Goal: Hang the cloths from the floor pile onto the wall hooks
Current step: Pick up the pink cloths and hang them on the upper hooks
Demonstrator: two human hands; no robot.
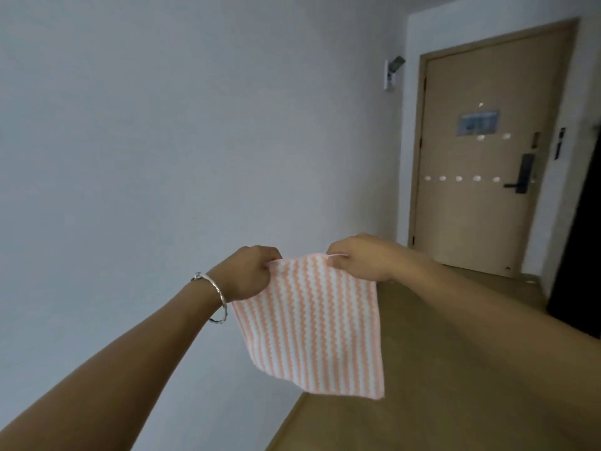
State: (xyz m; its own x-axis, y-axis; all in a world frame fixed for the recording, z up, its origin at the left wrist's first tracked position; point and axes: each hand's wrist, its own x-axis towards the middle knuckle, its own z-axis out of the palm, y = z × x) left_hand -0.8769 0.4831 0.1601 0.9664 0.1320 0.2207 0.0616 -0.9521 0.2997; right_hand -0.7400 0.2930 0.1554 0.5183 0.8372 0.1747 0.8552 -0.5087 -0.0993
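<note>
A person's left hand [248, 275] and right hand [361, 258] pinch the top corners of an orange-and-white striped cloth [312, 327], held spread before a bare wall [162, 141], not yet hung, with no hooks or pile visible.

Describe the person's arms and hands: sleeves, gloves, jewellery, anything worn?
Both forearms are bare as far as the frame shows: no sleeves, no gloves. The left hand has a thin silver bangle with small beads at its wrist. The right hand and its wrist show nothing worn. Rings: cannot tell.
</note>
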